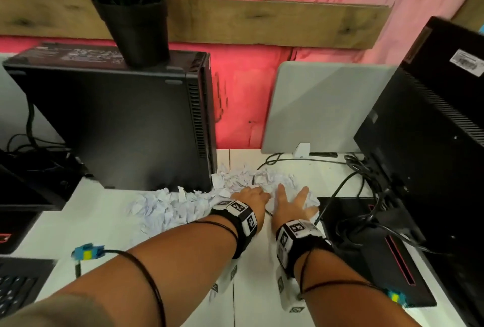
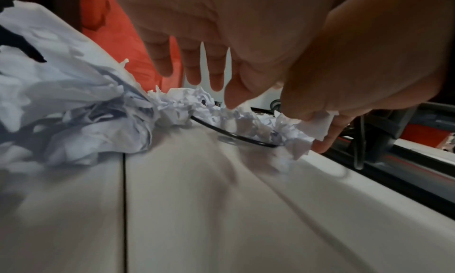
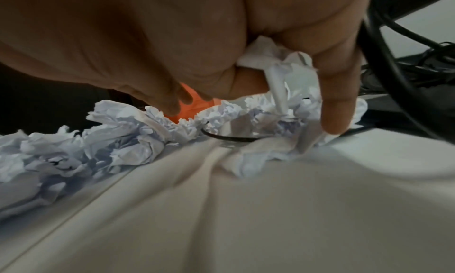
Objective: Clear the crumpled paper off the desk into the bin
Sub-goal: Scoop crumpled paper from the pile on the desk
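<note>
Head view: crumpled paper [image 1: 230, 182] heaped on white bench [image 1: 117, 222], right of black computer tower [image 1: 125, 122]. Left hand [image 1: 251, 193] and right hand [image 1: 290, 203] side by side, fingers spread flat, pressing on the paper's right end, gripping nothing.

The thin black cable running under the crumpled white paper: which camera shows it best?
The head view: there the thin black cable shows from the crumpled white paper to the right-hand computers. Each wrist view shows only a short curved stretch on the white desk.
</note>
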Motion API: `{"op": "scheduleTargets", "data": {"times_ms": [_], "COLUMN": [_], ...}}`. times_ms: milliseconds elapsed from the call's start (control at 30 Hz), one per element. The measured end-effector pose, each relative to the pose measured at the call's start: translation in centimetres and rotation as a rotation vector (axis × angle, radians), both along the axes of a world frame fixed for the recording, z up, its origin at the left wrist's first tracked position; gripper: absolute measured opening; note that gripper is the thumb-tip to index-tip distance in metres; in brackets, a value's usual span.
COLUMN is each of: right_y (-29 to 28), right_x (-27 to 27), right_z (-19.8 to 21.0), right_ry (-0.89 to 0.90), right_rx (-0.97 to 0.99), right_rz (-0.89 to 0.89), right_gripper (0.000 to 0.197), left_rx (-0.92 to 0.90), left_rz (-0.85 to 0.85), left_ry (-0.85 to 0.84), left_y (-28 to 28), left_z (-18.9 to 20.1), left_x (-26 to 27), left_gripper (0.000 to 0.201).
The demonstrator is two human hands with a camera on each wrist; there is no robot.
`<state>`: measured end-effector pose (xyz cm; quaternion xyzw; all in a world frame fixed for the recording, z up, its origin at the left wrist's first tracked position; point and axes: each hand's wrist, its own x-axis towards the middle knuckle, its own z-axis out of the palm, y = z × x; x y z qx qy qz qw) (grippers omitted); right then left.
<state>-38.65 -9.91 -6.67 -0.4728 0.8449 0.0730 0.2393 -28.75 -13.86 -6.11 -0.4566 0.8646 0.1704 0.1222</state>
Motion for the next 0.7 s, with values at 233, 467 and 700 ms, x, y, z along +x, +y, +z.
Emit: {"op": "scheduleTargets", "data": {"times_ms": [233, 467, 700], "right_y": [-1.0, -0.6, 2.7], "right_x": [-1.4, -0.3, 1.0], "right_z": [0.0, -0.8, -1.2], "right_ry": [-0.164, -0.1, -0.089], "right_rx": [0.078, -0.11, -0.282], "right_rz": [-0.054, 0.02, 0.223], "right_gripper": [0.072, 0.035, 0.035], "left_rx": [0.045, 0.114, 0.112], "left_rz": [0.047, 0.202, 0.242], "left_ry": [0.028, 0.22, 0.281], "left_y": [-0.2, 0.0, -1.0], "left_z": [-0.4, -0.8, -0.7], "left_x": [1.4, 2.2, 3.3], "left_gripper": [0.071, 0.067, 0.065]}}
